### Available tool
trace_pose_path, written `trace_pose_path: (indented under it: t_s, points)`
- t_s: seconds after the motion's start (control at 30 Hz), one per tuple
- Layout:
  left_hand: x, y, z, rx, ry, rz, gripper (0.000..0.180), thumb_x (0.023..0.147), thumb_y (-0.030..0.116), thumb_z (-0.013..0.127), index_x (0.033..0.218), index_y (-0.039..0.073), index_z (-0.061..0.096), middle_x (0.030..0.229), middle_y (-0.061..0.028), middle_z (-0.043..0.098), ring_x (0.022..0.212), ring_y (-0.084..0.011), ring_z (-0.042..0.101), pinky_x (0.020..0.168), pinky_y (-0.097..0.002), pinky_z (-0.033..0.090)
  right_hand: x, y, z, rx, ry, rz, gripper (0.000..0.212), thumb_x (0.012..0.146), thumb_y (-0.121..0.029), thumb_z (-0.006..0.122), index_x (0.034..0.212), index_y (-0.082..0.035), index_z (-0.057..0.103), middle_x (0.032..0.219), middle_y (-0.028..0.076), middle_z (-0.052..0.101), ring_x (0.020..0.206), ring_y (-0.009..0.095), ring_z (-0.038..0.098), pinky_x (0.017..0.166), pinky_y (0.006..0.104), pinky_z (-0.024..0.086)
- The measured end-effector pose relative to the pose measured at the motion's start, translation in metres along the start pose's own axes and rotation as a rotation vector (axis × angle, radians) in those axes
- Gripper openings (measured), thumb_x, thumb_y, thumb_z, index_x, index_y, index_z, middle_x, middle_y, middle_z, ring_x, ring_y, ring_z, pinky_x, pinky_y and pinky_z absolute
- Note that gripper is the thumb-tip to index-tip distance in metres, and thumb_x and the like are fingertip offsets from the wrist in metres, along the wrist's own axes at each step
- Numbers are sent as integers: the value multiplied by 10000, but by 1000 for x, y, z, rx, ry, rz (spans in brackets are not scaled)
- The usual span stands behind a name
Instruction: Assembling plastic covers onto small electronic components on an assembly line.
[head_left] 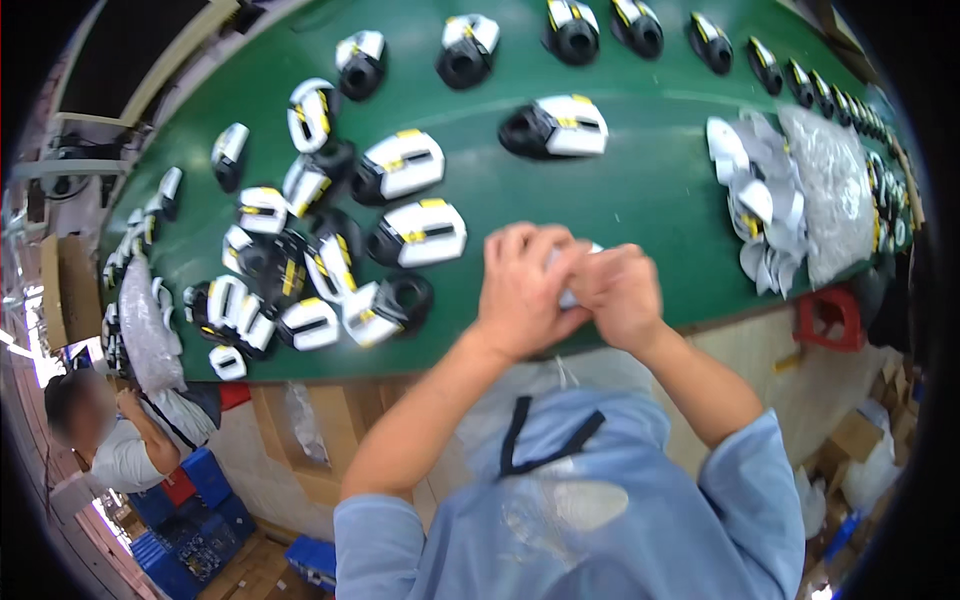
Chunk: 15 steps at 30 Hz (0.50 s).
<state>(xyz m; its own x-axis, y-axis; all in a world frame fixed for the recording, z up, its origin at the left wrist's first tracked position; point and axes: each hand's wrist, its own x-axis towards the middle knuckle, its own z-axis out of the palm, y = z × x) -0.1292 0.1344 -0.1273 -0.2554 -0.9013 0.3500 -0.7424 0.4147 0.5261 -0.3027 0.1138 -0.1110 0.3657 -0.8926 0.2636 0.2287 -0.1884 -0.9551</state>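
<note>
My left hand (pixel 528 288) and my right hand (pixel 622 297) meet over the near edge of the green table (pixel 650 200). Both are closed around a small whitish piece (pixel 568 298), mostly hidden by the fingers, so its kind does not show. Beyond them lies a black-and-white plastic housing with yellow strips (pixel 570 127), its round black end pointing left. Two similar housings (pixel 425 232) (pixel 405 165) rest just left of my left hand, and a loose heap of more housings (pixel 285 265) spreads further left.
Along the far edge runs a row of housings (pixel 575 35). At the right sit a pile of white shells (pixel 765 205) and a clear plastic bag (pixel 828 190). A red stool (pixel 832 318) stands below the right end. Another person (pixel 140 440) sits at the lower left, near blue crates (pixel 190 530).
</note>
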Motion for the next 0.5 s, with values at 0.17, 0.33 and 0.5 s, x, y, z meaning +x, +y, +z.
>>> trace_pose_path:
  t_s: [0.17,0.33,0.5]
  points:
    - [-7,0,-12,-9,12,-20,580,768,470,916,1230,159,757,1241,-61,664,1145,-344,568,992,-509,427,41,-53,-23,501,-101,-92,597,1183,-459,478,733,-71,430,628,17,369,549,129,307,492,327,246]
    - [8,-12,-27,-201,23,-41,543,875,419,869,1303,103,762,1204,-153,687,1110,-385,624,985,-508,491,6,-26,-38,224,17,36,669,1189,-477,464,667,-64,402,621,18,367,526,125,289,501,318,255]
    - [127,-101,-89,139,288,-203,472,982,357,769,1343,65,686,1162,-232,656,1077,-424,610,923,-547,498,-36,15,-60,198,259,180,594,1199,-374,480,698,-58,430,656,22,395,567,119,329,521,311,277]
